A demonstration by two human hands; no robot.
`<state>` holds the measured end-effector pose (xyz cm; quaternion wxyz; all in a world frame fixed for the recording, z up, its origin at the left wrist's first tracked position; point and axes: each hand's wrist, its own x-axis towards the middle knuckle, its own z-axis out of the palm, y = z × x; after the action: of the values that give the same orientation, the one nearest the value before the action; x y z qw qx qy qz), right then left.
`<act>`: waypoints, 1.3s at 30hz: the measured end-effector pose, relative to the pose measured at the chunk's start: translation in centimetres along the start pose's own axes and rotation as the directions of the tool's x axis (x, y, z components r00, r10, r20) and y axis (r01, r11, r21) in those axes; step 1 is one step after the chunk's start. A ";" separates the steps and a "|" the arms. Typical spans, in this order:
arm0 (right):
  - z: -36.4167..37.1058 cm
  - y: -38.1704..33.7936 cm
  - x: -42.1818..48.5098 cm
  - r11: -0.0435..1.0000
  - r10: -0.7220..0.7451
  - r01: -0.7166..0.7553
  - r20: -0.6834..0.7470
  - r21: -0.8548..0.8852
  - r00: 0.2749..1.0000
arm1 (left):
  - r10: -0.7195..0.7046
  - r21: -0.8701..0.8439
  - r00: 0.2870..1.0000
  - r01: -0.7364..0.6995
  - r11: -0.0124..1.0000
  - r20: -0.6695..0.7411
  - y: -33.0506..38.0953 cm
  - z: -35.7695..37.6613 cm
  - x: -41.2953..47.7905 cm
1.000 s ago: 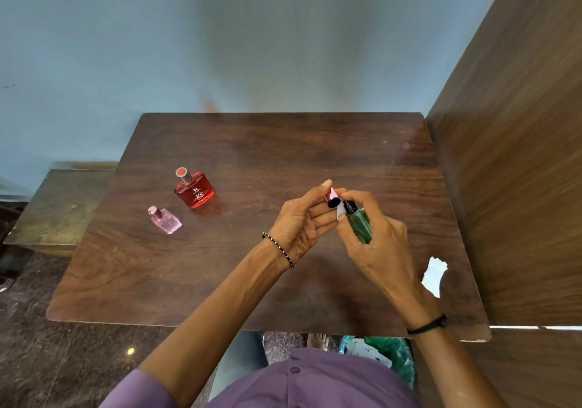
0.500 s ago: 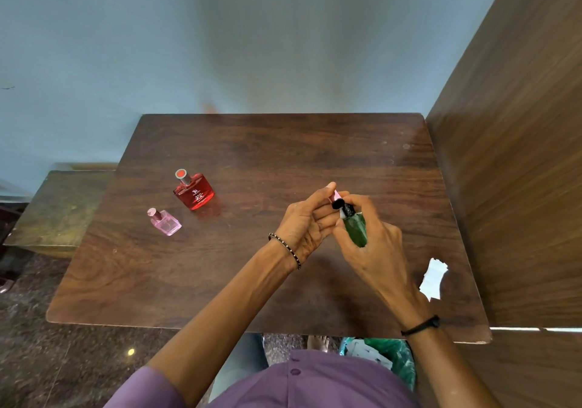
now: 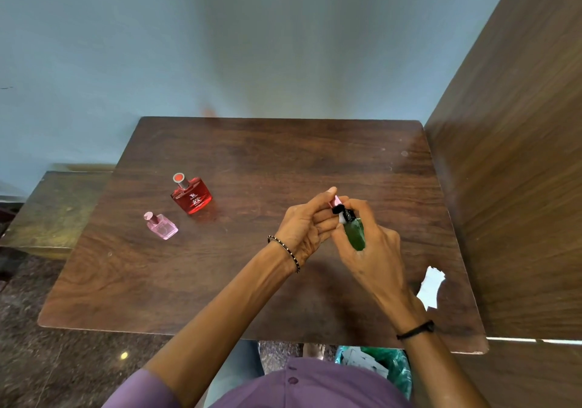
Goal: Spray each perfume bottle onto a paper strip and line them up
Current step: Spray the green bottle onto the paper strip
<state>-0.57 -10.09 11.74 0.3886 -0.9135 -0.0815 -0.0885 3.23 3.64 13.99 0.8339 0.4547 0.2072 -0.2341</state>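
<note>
A green perfume bottle (image 3: pixel 356 234) with a black sprayer is gripped in my right hand (image 3: pixel 371 247) above the table's right half, nozzle pointing left. My left hand (image 3: pixel 307 225) is right against it and pinches a small pink piece (image 3: pixel 335 201) at the nozzle; whether it is a cap or a strip I cannot tell. A red perfume bottle (image 3: pixel 192 195) stands on the left part of the brown wooden table (image 3: pixel 258 155). A small pink perfume bottle (image 3: pixel 162 225) stands just in front of it to the left. White paper (image 3: pixel 431 286) lies near the table's right front corner.
A wooden panel (image 3: pixel 519 155) rises along the table's right edge. A blue-grey wall (image 3: pixel 220 45) runs behind the table. A lower bench (image 3: pixel 53 212) sits to the left. A green bag (image 3: pixel 390 370) lies on the floor under the front edge.
Both hands with the green bottle have shifted slightly toward me and closer together. The bottles on the table have not moved.
</note>
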 end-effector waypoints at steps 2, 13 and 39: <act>0.0 0.0 0.0 1.000 0.015 -0.015 -0.017 -0.012 1.000 | -0.010 -0.002 1.000 0.010 1.000 0.002 -0.1 0.1 0.1; -0.3 0.0 0.1 1.000 0.022 -0.022 -0.007 -0.008 1.000 | -0.004 -0.025 1.000 0.004 1.000 -0.002 -0.3 0.0 -0.1; -2.5 -1.3 -0.7 0.801 0.266 -0.361 0.256 0.478 0.929 | 0.001 0.010 1.000 -0.002 1.000 0.030 -0.2 -0.5 -0.5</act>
<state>-1.82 -11.06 14.18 0.6197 -0.7802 0.0163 0.0834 2.64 4.08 13.82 0.8348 0.4555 0.1931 -0.2415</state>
